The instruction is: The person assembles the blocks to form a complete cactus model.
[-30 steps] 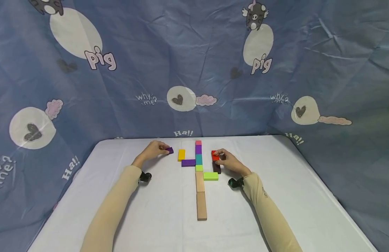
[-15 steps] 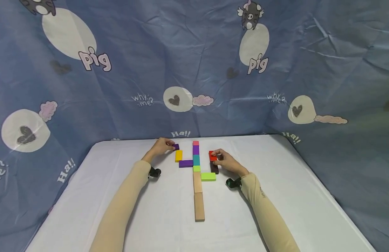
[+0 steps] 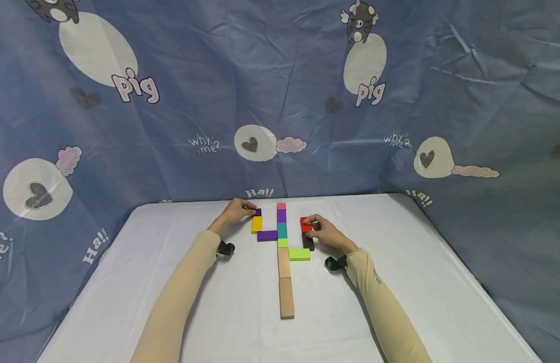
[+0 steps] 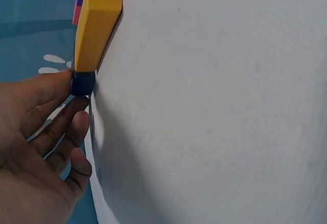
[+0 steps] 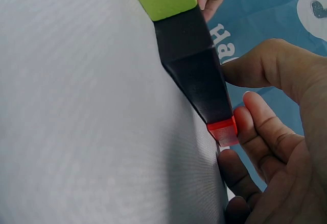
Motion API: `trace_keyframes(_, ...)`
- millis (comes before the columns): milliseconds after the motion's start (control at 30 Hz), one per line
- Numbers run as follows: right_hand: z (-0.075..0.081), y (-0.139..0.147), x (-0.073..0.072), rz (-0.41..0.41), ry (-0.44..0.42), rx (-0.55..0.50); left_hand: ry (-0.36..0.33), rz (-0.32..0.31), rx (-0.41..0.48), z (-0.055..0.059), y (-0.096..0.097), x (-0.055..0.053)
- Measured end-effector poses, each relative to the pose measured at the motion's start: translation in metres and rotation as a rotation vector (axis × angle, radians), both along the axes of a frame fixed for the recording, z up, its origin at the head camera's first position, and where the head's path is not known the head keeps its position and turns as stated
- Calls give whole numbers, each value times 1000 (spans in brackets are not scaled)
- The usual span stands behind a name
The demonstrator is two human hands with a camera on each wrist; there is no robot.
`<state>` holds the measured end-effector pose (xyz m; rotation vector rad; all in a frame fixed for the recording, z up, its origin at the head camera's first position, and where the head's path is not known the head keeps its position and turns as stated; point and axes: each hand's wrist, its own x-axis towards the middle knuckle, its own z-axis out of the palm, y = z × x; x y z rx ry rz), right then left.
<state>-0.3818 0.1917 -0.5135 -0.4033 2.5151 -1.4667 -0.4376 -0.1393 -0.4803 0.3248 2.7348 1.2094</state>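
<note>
In the head view my left hand (image 3: pixel 236 210) holds a small dark purple block (image 3: pixel 257 212) by thumb and fingertips. That block lies right at the far end of a yellow block (image 3: pixel 257 225); the left wrist view shows the dark purple block (image 4: pixel 83 83) against the yellow one (image 4: pixel 97 27). On the other side, my right hand (image 3: pixel 326 233) has its fingertips on a red block (image 3: pixel 305 225), thumb close to the black block (image 3: pixel 308 242) in line with it. From the right wrist, the red block (image 5: pixel 224 131) sits at the black block's end, fingers curled beside it.
Down the middle of the white table (image 3: pixel 216 312) runs a column of flat blocks: pink, purple (image 3: pixel 281 216), teal (image 3: pixel 282 230), green, and two plain wooden ones (image 3: pixel 286 297). A purple block (image 3: pixel 267 236) branches left and a lime block (image 3: pixel 299 254) right. A printed cloth hangs behind.
My left hand has carried the dark purple block to the right, up to the yellow block's far end. My right hand stays at the red block. The head view has shifted slightly.
</note>
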Motion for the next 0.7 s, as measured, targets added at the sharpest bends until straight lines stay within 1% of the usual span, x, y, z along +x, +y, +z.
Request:
trace_keyframes(100,0,-1,0,-9,1,10,3,-7,-13,-1,1,0)
trace_keyframes(233,0,-2,1,1,10,11,-22,2,-24,-2,0,0)
trace_keyframes(333,-1,-3,-1,10,10,-3,-46,11,-19,-1,-1,1)
trace_keyframes(433,-2,-3,-3,15,6,-20,-56,13,-12,0,-1,2)
trace_keyframes(567,-3,-3,-4,10,2,-12,-40,1,-12,-1,-2,3)
trace_keyframes(700,-3,-1,-4,6,6,-11,-16,-8,0,-5,-3,2)
